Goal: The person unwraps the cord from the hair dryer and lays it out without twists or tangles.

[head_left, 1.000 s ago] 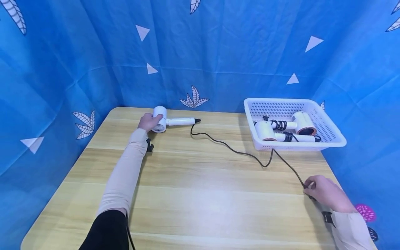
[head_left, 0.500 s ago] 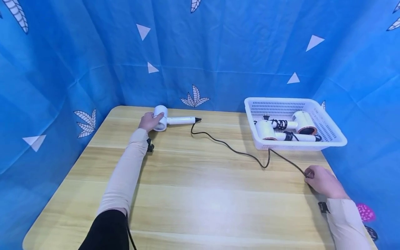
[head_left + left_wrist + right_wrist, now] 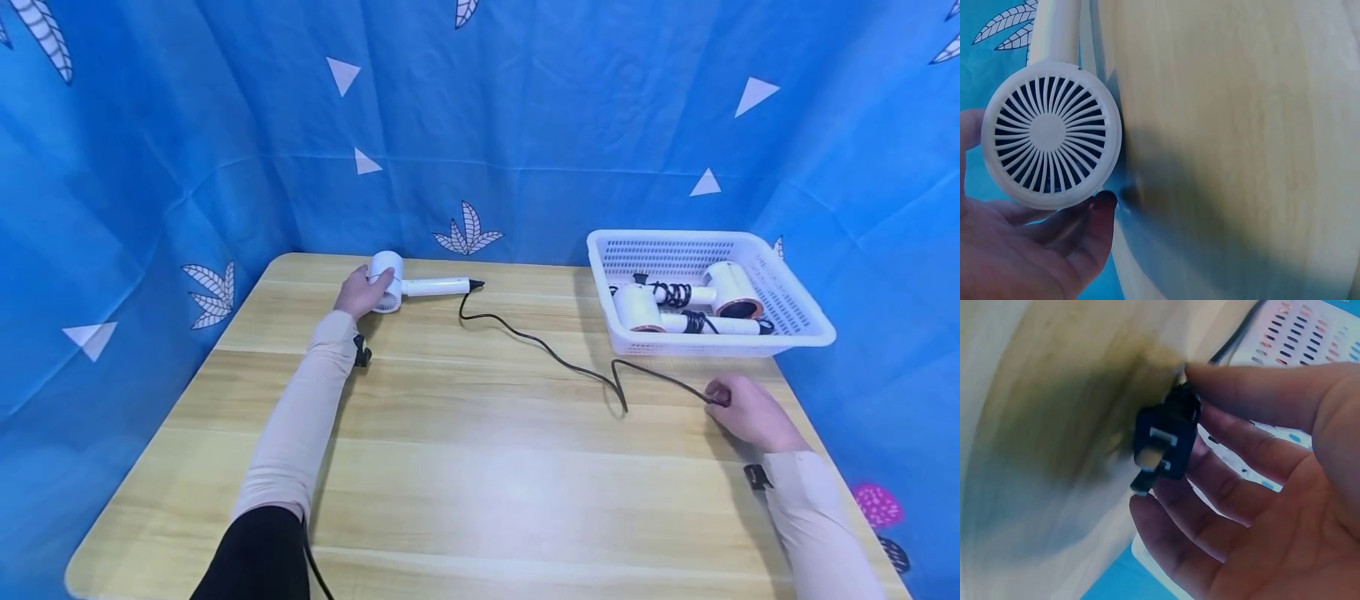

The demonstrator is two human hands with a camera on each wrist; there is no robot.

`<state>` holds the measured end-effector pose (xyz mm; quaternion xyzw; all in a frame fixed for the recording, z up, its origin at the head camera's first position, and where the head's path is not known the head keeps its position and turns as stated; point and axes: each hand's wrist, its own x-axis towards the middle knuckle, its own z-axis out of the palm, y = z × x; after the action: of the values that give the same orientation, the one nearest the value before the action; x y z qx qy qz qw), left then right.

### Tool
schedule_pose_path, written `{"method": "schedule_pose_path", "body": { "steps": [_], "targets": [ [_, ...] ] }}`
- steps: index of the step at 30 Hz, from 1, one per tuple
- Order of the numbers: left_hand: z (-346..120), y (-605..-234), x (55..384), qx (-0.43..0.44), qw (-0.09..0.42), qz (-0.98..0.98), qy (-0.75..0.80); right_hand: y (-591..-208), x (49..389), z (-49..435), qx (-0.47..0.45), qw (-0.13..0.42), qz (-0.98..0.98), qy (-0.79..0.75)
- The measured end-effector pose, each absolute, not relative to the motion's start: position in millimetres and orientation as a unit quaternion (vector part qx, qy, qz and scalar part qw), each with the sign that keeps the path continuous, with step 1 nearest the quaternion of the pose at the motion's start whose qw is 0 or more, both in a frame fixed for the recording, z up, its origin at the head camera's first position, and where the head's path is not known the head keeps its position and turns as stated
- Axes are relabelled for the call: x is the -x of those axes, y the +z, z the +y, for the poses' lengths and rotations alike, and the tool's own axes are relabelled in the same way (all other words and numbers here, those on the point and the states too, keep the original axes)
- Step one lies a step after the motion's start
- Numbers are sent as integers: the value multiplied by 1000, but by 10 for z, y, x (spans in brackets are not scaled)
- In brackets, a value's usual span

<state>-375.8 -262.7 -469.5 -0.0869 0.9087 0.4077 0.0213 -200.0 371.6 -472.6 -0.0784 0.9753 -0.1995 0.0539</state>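
Note:
A white hair dryer [image 3: 437, 287] lies near the table's back left edge, its handle pointing right. My left hand [image 3: 360, 293] grips its round head from the left; the left wrist view shows the slatted air vent [image 3: 1047, 132] with thumb and fingers around the head. From the handle's end a black power cord [image 3: 551, 348] runs rightward over the table, with a sharp kink in front of the basket. At the right, my right hand [image 3: 753, 414] pinches the cord's end just behind its black plug [image 3: 1163, 440], which appears blurred in the right wrist view.
A white perforated basket [image 3: 723, 346] stands at the back right. Two white hair dryers lie in it, a rear one [image 3: 726, 287] and a front one [image 3: 637, 308], with black cords wound round their handles. A blue patterned curtain [image 3: 525, 125] borders the wooden table [image 3: 487, 467].
My right hand has moved away from me and slightly left with the plug end. The cord's kink has shifted left and sharpened. The left hand and its hair dryer stay in place.

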Motion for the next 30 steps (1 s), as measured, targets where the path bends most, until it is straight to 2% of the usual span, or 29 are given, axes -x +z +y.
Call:
{"method": "schedule_pose_path", "body": {
  "steps": [9,18,30],
  "targets": [
    [-2669,-4638,3738,99,22,904,416,-4641,1878,3849,72,54,976,-201],
    [-2609,-4657,3760,51,23,913,404,-4650,1802,3862,90,47,975,-195],
    [-2598,-4730,3868,50,39,907,417,-4630,1786,3877,83,60,976,-193]
  ]
}}
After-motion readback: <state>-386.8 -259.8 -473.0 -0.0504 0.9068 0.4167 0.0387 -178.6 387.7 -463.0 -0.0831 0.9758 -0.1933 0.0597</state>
